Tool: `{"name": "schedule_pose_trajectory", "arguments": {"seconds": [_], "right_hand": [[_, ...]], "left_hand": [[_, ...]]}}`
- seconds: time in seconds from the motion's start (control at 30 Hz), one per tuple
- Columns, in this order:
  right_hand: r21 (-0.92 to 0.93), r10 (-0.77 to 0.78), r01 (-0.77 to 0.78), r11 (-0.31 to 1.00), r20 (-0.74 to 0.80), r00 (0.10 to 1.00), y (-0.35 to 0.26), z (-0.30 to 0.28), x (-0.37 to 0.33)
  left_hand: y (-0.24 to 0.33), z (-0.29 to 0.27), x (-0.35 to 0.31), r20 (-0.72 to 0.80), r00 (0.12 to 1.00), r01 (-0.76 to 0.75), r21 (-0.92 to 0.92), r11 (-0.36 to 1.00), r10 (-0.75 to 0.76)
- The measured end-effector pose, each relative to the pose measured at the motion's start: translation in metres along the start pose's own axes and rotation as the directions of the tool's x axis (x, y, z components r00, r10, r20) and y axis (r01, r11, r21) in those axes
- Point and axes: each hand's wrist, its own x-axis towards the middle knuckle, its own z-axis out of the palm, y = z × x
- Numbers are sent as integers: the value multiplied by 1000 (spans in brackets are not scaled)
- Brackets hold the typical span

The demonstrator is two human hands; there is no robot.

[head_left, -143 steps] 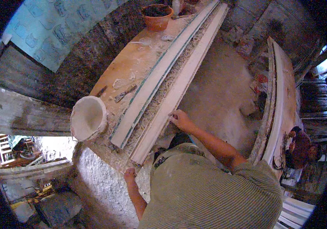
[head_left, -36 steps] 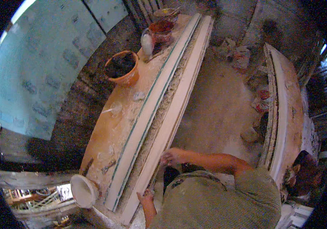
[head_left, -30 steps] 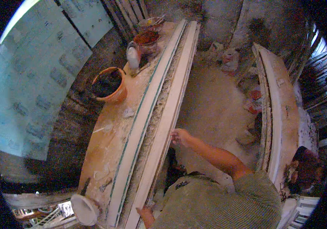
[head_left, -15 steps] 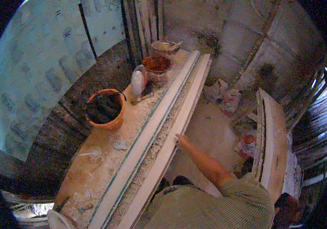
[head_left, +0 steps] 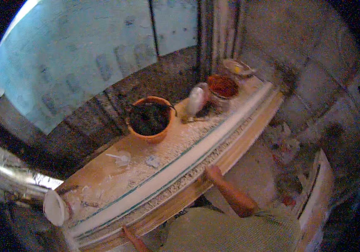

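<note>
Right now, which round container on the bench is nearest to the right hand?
The orange bucket with dark contents; the others stand farther from the right hand.

Right hand (head_left: pixel 212 173) farther along the long white moulding (head_left: pixel 180 168), now beside the orange bucket (head_left: pixel 149 119).

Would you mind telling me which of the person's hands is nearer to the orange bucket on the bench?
Right. The right hand rests on the long moulding's edge, just below-right of the orange bucket. The left hand touches the moulding far lower, nearer the white cup.
</note>
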Motion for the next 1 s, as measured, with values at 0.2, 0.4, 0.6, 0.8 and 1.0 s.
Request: {"name": "schedule_pose_trajectory", "arguments": {"seconds": [0.2,0.4,0.6,0.8,1.0], "right_hand": [[-199,-312,273,941,-205,928,22,-66,84],[-424,-404,277,862,-245,881,32,-128,178],[-543,-358,202,815,-197,913,43,-148,225],[-578,-355,194,792,-178,918,57,-149,248],[-592,-364,207,779,-159,918,74,-148,259]], "left_hand": [[5,2,-21,-188,975,-6,513,858,120],[2,-1,-57,-269,961,123,609,784,58],[-13,-10,-75,-294,955,177,646,743,28],[-18,-18,-77,-278,960,177,685,707,29],[-15,-28,-69,-235,971,144,739,658,51]]}}
